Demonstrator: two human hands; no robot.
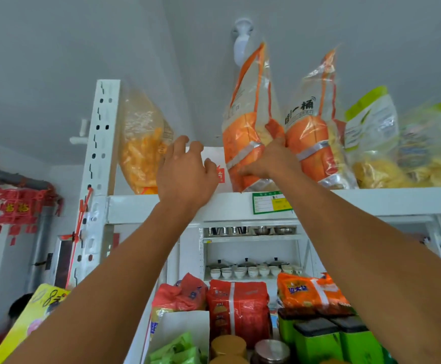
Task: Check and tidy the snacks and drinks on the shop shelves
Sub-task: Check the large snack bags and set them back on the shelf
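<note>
R hand (268,160) grips lower part of tall orange bag (245,143), fingers curled on its front, thumb side pressed in betw it and 2nd orange bag (311,145) just beside. Bag stands upright at front edge of top shelf (384,202), leaning a bit. L hand (185,172) up at shelf edge, fingers half curled, nothing seen in it; cannot tell if it touches white box (213,160) behind

Handling, est: puffed film pack, light, soft, crinkly and slick, contents prob brittle so no hard squeeze. Top-heavy and tall, tips easily. Best hold low on the body w/ both hands, not the thin top seal

Text: 2nd bag reads "一桶" in black, rest unclear. Green shelf label (269,203) too small to read. White box has a red mark, illegible. Yellow sign (38,308) lower left shows "8"
</note>
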